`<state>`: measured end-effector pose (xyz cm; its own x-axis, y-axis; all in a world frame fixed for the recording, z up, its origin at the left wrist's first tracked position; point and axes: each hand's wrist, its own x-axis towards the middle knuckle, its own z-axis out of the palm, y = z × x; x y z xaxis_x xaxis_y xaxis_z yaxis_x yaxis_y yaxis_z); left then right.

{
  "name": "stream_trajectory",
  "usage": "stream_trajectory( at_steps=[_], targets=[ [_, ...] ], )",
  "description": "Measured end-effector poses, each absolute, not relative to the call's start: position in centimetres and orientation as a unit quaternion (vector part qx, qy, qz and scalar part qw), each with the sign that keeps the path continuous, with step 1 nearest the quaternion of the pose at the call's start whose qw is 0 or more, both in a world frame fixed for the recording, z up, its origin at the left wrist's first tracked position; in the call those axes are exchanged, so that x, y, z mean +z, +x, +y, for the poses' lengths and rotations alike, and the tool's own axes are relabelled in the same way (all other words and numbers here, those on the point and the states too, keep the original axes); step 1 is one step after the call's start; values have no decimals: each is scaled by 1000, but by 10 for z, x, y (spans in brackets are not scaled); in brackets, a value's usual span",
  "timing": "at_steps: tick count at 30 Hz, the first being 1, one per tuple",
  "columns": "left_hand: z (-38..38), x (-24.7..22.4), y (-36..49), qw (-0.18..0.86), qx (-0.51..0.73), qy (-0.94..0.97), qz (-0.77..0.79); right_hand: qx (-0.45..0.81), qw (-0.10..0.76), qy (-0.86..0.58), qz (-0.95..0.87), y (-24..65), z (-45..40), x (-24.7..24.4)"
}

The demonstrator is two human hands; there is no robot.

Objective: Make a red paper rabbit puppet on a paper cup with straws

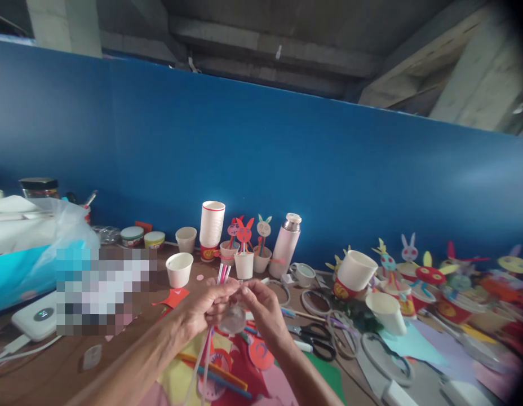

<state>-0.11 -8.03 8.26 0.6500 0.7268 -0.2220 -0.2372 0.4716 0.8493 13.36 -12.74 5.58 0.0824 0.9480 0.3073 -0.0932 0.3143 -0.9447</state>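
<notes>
My left hand (pixel 204 307) is closed around a few thin straws (pixel 223 273) in white, pink and purple; their pale lower ends hang below it. My right hand (pixel 264 307) meets it fingertip to fingertip, pinching at what looks like clear tape. A see-through round roll of tape (pixel 233 320) shows between and just under both hands. Beneath them lie coloured paper pieces, an orange pencil-like stick (pixel 225 372) and a red-orange paper disc (pixel 260 353) with a drawn face. Black-handled scissors (pixel 316 338) rest to the right of my right hand.
White paper cups (pixel 180 269), a tall cup stack (pixel 212 223), a pink thermos (pixel 286 245) and paper rabbit figures in cups (pixel 244 262) stand along the blue partition (pixel 244 152). More figures and looped cables (pixel 384 358) are at right; a plastic bag (pixel 71 225) is at left.
</notes>
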Motion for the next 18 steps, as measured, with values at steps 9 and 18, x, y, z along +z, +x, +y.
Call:
stream_trajectory(
  at_steps=[9,18],
  targets=[
    [-79,83,-3,804,281,444,277,395,617,-443,-517,134,-126,52],
    [-81,85,-5,792,270,466,289,357,619,-459,-528,146,-127,59]
  ],
)
